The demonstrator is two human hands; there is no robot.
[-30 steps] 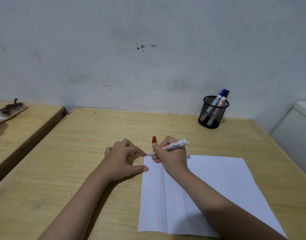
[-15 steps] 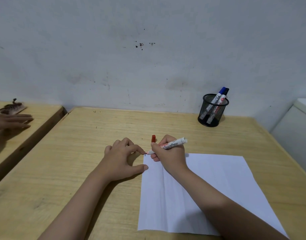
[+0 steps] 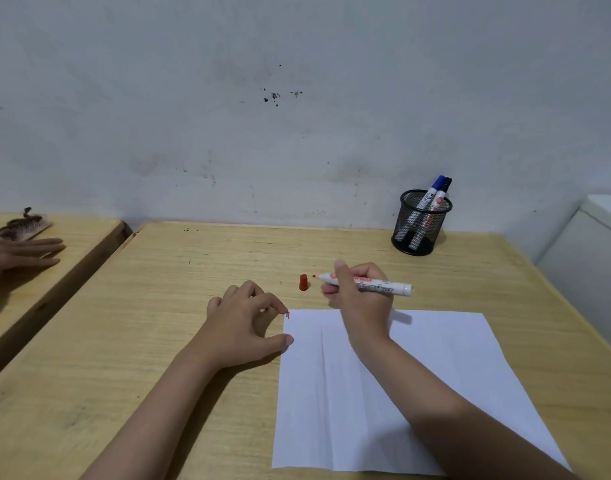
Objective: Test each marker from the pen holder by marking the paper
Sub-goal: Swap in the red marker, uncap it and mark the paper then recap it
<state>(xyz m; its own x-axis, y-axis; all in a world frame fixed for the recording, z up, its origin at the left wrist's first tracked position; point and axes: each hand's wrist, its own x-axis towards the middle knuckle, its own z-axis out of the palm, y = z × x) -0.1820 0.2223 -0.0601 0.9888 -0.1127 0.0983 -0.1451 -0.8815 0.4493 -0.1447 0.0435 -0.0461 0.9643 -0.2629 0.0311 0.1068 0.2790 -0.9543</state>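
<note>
One red mark made: right hand point(image 3: 357, 296) gripping uncapped red marker point(image 3: 370, 285) should recap squarely onto red cap point(image 3: 304, 283), while empty, loosely curled left hand point(image 3: 247, 323) pins paper point(image 3: 435, 375).

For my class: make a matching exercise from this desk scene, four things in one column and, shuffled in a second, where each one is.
Things:
1. red cap
2. red marker
3. blue-capped marker
4. paper

Places:
A. in the mesh pen holder
B. flat on the desk, left hand at its corner
C. held in the right hand
D. standing alone on the desk

Pairs: 1-D, 2-C, 3-A, 4-B
</note>
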